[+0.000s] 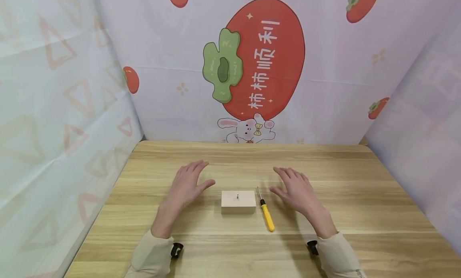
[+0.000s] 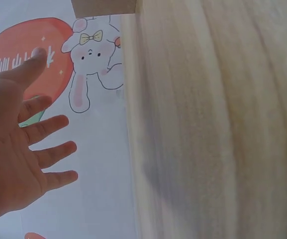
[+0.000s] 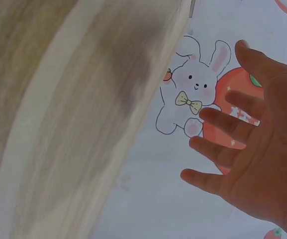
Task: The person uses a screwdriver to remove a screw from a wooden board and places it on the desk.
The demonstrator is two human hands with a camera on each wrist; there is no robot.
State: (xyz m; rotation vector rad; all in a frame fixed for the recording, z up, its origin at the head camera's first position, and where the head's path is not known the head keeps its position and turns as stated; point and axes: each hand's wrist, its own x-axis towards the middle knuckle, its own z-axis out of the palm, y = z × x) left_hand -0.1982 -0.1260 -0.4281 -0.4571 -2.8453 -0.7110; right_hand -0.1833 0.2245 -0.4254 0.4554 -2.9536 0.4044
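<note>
A pale wooden block [image 1: 238, 203] lies on the table between the two hands, with a small metal screw [image 1: 237, 196] standing up from its top face. Just right of the block is a screwdriver [image 1: 267, 216] with a yellow handle, its thin shaft pointing toward the back. My left hand [image 1: 188, 187] hovers to the left of the block, fingers spread and holding nothing. On the other side, my right hand [image 1: 297, 191] is held beside the screwdriver, its fingers also spread with nothing in them. Both palms show bare in the wrist views. A corner of the block [image 2: 105, 7] appears at the left wrist view's top edge.
The wood-grain table [image 1: 230, 254] ends at a back wall covered by a white cloth [image 1: 173, 114] printed with persimmons and a rabbit. Cloth sides rise at left [image 1: 47, 122] and right [image 1: 425, 122]. Dark straps [image 1: 177, 250] show at the sleeves.
</note>
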